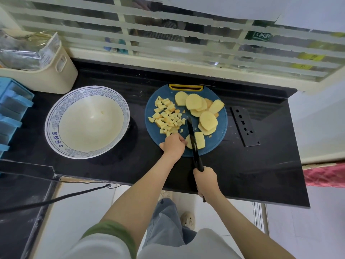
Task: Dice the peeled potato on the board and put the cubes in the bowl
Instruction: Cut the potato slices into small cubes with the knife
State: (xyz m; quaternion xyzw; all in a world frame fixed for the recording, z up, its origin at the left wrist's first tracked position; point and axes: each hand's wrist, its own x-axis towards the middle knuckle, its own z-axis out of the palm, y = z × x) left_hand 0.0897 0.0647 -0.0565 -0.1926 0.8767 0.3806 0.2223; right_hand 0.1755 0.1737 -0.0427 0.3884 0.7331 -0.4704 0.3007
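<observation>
A round blue cutting board (220, 136) lies on the black counter. A pile of potato cubes (167, 116) covers its left half, and several potato slices (200, 109) lie on its right half. At the board's near edge my left hand (173, 145) holds down a potato slice (200, 140) with curled fingers. My right hand (205, 181) grips the handle of a black knife (192, 136) whose blade lies across that slice. A large white bowl (56, 116) with a blue patterned rim stands left of the board, with at most one tiny piece inside.
A black knife sheath (244, 126) lies right of the board. A cream basket (54, 71) with packets stands at the back left, blue plastic drawers (11, 111) at the far left. A window sill runs along the back. A black cable (56, 199) hangs below the counter edge.
</observation>
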